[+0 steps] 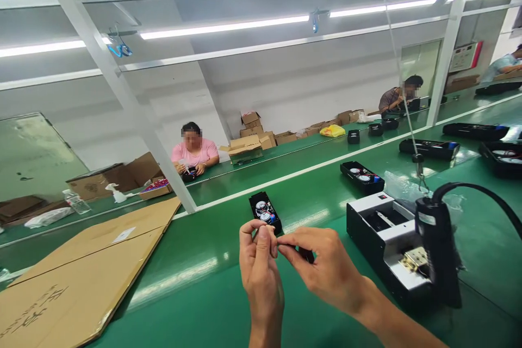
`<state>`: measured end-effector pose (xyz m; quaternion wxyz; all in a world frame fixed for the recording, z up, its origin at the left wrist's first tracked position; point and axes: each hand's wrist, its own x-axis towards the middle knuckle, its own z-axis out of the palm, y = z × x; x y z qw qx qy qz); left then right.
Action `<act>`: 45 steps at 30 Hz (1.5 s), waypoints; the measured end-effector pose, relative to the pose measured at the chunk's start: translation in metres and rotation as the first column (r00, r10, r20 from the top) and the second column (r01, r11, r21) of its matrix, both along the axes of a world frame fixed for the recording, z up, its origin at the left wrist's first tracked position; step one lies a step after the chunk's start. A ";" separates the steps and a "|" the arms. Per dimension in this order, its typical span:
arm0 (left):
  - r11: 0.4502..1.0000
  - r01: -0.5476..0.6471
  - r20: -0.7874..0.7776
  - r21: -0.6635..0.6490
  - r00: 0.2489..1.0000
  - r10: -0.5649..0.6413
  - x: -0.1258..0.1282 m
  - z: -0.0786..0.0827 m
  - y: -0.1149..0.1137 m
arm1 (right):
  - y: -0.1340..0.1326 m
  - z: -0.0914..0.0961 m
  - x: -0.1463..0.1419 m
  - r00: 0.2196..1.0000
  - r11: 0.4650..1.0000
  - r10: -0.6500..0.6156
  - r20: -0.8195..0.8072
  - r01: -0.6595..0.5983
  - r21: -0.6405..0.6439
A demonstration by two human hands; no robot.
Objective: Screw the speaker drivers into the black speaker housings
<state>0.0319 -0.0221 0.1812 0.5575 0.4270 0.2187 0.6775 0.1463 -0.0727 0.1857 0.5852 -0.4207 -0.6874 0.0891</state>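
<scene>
Left hand (261,277), right hand (328,266), narrow grips on something small (256,234), fingers (264,239) hiding it

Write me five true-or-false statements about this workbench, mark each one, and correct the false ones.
1. The left hand and right hand are raised above the green bench, fingertips meeting. True.
2. A black case with round dials lies just beyond the hands. True.
3. A large cardboard sheet lies right of the hands. False: the cardboard sheet lies to their left.
4. A co-worker stands beside the right hand. False: the co-worker in a pink top is beyond, at the far bench.
5. A black-and-white unit sits right of the right hand. True.
</scene>
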 end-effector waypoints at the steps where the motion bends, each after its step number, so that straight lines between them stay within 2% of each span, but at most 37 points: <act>1: 1.000 -0.027 -0.045 0.014 0.999 0.027 0.000 -0.001 0.000 | 0.000 0.000 0.001 1.000 1.000 -0.001 0.003 0.001 -0.009; 6: 0.987 -0.114 -0.257 0.114 0.956 0.140 -0.001 -0.003 -0.001 | 0.000 0.001 0.004 0.996 0.998 -0.060 0.061 0.060 0.003; 11: 0.996 -0.018 -0.273 0.083 0.961 0.040 -0.002 -0.004 -0.003 | 0.002 0.001 0.004 0.993 0.994 -0.105 0.050 0.105 -0.002; 14: 0.998 0.057 -0.216 0.034 0.975 -0.048 -0.002 -0.003 0.000 | 0.002 0.001 0.004 0.995 0.997 -0.075 0.064 0.073 0.034; 18: 0.991 0.109 -0.029 -0.083 0.993 -0.111 -0.002 0.003 0.003 | -0.003 -0.003 0.000 0.979 0.990 0.130 0.155 -0.136 0.032; 20: 0.976 0.176 0.068 -0.128 0.983 -0.168 -0.004 0.007 0.003 | -0.004 -0.004 -0.001 0.969 0.981 0.191 0.157 -0.192 -0.007; 23: 0.950 0.268 0.164 -0.162 0.956 -0.242 -0.008 0.011 0.003 | -0.004 -0.003 0.001 0.984 0.983 0.173 0.051 -0.169 -0.075; 27: 0.935 0.304 0.193 -0.184 0.944 -0.269 -0.011 0.011 0.002 | -0.001 0.002 0.003 0.993 0.987 0.100 -0.071 -0.108 -0.122; 31: 0.932 0.313 0.190 -0.185 0.942 -0.279 -0.010 0.010 0.001 | 0.000 0.003 0.001 0.989 0.988 0.098 -0.107 -0.109 -0.107; 35: 0.935 0.309 0.180 -0.175 0.944 -0.278 -0.008 0.010 0.001 | 0.001 0.001 0.000 0.991 0.992 0.021 -0.133 -0.038 -0.123; 45: 0.969 0.175 0.076 -0.173 0.983 -0.164 -0.004 0.005 0.004 | 0.000 0.001 0.000 0.986 0.987 -0.019 -0.166 -0.008 -0.160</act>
